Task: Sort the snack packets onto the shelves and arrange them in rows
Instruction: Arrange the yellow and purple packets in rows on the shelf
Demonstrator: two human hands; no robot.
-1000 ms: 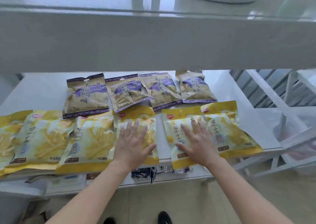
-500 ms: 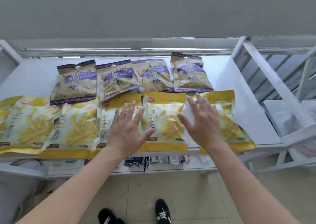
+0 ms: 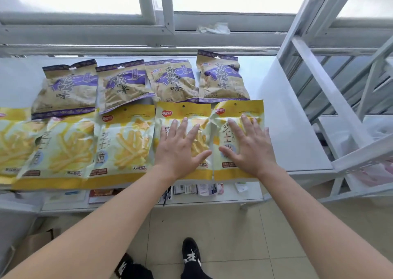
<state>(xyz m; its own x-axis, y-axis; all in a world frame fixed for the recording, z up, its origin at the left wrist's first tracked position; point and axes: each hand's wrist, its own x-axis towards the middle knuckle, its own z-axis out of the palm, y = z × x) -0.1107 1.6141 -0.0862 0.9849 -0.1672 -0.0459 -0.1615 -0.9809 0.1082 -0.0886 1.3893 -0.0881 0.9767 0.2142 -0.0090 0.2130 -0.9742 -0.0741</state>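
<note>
I've got the shelf (image 3: 285, 129) as my anchor: four duck-flavour packets (image 3: 146, 83) lie in a row along its back, five fries packets (image 3: 123, 142) in a row along its front edge, overlapping leftward. My left hand (image 3: 180, 149) lies flat on the fourth fries packet, my right hand (image 3: 248, 146) on the rightmost one.

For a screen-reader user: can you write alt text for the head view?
Two bare hands, left hand and right hand, press flat on the two rightmost yellow packets in a front row on a white shelf. Four purple packets form the back row.
</note>
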